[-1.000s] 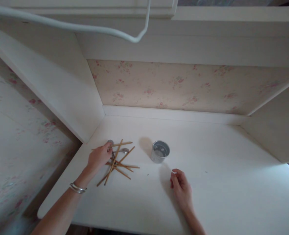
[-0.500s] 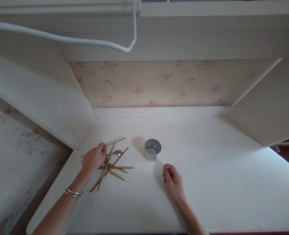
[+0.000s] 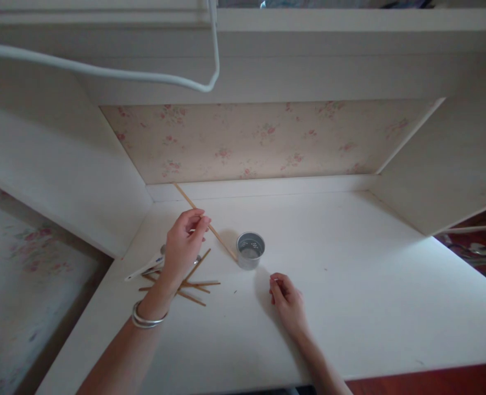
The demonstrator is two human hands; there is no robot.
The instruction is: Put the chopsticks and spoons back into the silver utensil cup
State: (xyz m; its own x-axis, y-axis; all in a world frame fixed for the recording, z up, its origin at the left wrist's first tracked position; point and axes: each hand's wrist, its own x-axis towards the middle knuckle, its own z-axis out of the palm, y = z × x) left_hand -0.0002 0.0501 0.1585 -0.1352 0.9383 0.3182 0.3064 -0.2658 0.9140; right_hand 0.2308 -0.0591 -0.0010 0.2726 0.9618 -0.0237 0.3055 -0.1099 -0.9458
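My left hand (image 3: 185, 241) pinches a slim wooden chopstick (image 3: 223, 242), held slanting above the table. Its lower end reaches the left side of a small metal cup (image 3: 250, 260) with holes inside; whether they touch, I cannot tell. Below my left wrist several more chopsticks (image 3: 191, 297) lie crossed in a loose pile. Among them are a metal spoon (image 3: 197, 260), mostly covered by my hand, and a white-handled utensil (image 3: 138, 271). Right of the cup, my right hand (image 3: 288, 302) rests low with its fingers curled shut, and nothing shows in them.
All this sits on a white tabletop (image 3: 370, 296) with white side panels and a floral back wall (image 3: 243, 142). A white bent tube (image 3: 144, 77) crosses overhead at the upper left, below a shelf edge (image 3: 350, 21). A tiny dark speck (image 3: 235, 292) lies before the cup.
My left hand has lifted a chopstick from the pile and carried it right, towards the cup. The white-handled utensil has come into view. My right hand stays beside the cup; the view has shifted slightly.
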